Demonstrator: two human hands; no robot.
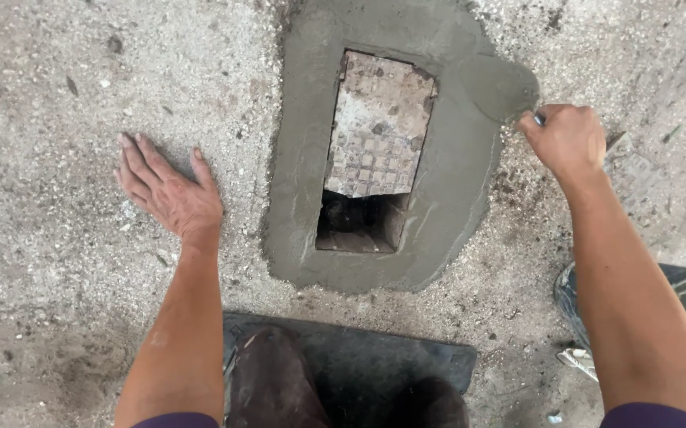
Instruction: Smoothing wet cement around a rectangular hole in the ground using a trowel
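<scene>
Here right hand (569, 139) grip clamped on trowel (500, 85), seemingly touching wet mortar (454, 182); left hand (167, 190) flat, fingers spread

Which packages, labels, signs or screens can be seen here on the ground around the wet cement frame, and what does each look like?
None: no package, label, sign or screen shows.
Nearest to one: patterned grey metal cover plate, rectangular, lying in the hole inside the wet grey cement frame.
Right hand holds a cement-coated trowel at the frame's upper right corner.
Left hand rests flat on the rough concrete ground.
</scene>
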